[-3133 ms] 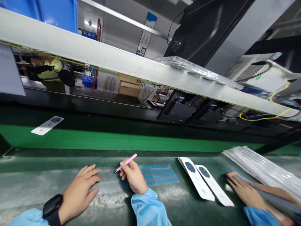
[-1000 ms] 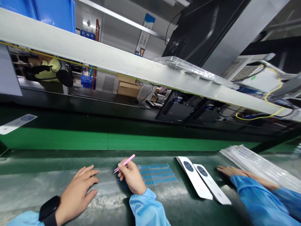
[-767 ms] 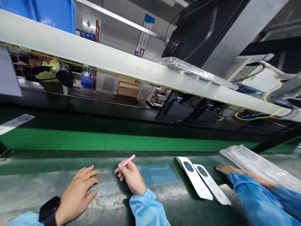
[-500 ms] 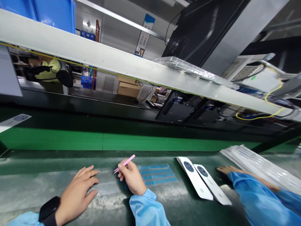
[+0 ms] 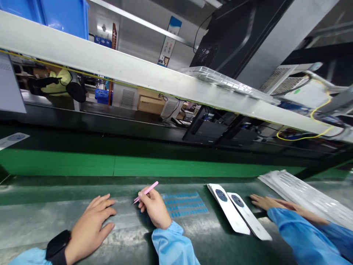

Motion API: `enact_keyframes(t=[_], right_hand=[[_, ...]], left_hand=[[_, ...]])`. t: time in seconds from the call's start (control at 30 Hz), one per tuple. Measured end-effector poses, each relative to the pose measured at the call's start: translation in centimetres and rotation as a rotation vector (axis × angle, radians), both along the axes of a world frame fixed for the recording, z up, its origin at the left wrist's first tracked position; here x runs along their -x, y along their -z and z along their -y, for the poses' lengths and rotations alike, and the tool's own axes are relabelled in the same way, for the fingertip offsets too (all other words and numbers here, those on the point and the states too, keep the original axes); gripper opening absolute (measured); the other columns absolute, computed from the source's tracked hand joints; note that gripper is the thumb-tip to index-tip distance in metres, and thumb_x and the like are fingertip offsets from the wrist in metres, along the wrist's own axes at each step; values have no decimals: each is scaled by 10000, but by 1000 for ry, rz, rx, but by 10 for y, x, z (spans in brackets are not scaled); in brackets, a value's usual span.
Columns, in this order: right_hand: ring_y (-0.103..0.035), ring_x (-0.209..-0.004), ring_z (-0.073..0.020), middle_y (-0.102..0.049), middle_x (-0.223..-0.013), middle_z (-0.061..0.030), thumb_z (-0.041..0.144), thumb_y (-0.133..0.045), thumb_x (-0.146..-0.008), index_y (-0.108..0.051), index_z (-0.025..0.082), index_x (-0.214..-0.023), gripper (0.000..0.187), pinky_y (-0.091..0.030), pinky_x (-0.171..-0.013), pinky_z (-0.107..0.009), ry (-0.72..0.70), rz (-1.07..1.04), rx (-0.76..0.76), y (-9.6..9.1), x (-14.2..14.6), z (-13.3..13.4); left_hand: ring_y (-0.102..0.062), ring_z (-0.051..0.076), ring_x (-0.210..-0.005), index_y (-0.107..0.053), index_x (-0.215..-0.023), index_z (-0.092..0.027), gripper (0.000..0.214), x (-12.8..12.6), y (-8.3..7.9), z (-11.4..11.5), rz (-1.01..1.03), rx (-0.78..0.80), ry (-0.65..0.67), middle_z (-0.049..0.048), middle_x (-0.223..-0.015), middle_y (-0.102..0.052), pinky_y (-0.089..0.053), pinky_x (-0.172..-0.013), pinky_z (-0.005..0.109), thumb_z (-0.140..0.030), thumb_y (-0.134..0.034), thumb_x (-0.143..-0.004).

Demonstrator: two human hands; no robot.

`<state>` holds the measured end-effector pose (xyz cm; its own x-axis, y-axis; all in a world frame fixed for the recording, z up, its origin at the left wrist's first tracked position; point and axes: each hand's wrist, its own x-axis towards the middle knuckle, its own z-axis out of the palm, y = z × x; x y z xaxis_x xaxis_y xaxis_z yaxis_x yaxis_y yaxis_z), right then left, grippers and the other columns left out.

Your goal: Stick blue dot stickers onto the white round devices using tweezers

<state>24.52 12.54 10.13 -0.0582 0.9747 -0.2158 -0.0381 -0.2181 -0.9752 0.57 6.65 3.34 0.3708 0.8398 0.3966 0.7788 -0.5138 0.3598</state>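
At the lower centre of the frame, the right hand (image 5: 154, 208) grips pink tweezers (image 5: 148, 191) between thumb and fingers, pen-like, the tips pointing down and left. Whether the tips touch the bench (image 5: 129, 239) is too small to tell, as is the gap between them. The left hand (image 5: 91, 226), lower left, lies palm down on the bench, fingers slightly spread, with nothing visible in its grasp; a black watch (image 5: 58, 246) circles the wrist.

A clear sheet (image 5: 187, 205) with rows of blue ovals lies just right of the right hand, which hides its near end. Further right, white panels (image 5: 231, 213) with dark round patches lie side by side, slanting toward the bottom. Beyond them, at the right, a co-worker's hands (image 5: 266, 202) in blue sleeves rest beside clear trays (image 5: 306, 198). Another panel (image 5: 13, 140), cut by the left edge, lies across the green strip (image 5: 68, 163).
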Motion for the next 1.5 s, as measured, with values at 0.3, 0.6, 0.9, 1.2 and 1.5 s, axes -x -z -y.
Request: enact_keyframes(t=[0.3,0.6,0.9,1.2,1.5], right_hand=[[-519,-412,-110,-595,-495,18,756,-873,-407,-563,196,-689,699,-379,-409,-219,6,36,48,-5,3,-1],[-537,-438,-131,-622,-537,-16,698,-893,-486,-584,221,-693,605,-380,-417,-237,-4,8,8,2,0,0],[-518,-419,-114,-591,-502,17,721,-872,-423,-568,197,-693,664,-374,-410,-220,10,29,46,-5,3,0],[-527,-432,-118,-604,-523,3,715,-856,-431,-565,198,-690,647,-379,-419,-227,10,37,49,-6,3,0],[-561,-478,-154,-643,-584,-43,625,-886,-636,-627,245,-709,466,-394,-442,-259,-16,-14,-58,12,-4,1]], left_hand=[[-703,385,-1286,-743,-1053,-403,218,1,2,-1,17,5,-1,-15,-1295,-789,-631,-1079,626,-321,-669,-865],[-703,382,-1286,-740,-1048,-406,227,2,4,-1,18,0,-9,-20,-1291,-790,-632,-1080,627,-311,-671,-853],[-691,364,-1308,-737,-1068,-412,237,2,6,-2,2,3,-6,-23,-1304,-784,-620,-1110,579,-321,-674,-858],[-701,359,-1292,-722,-1066,-427,243,4,7,-3,-2,-13,4,-41,-1298,-786,-633,-1086,580,-321,-668,-853],[-726,375,-1243,-730,-1044,-372,243,2,-1,-1,-35,-63,19,10,-1264,-803,-663,-1032,564,-279,-647,-836]])
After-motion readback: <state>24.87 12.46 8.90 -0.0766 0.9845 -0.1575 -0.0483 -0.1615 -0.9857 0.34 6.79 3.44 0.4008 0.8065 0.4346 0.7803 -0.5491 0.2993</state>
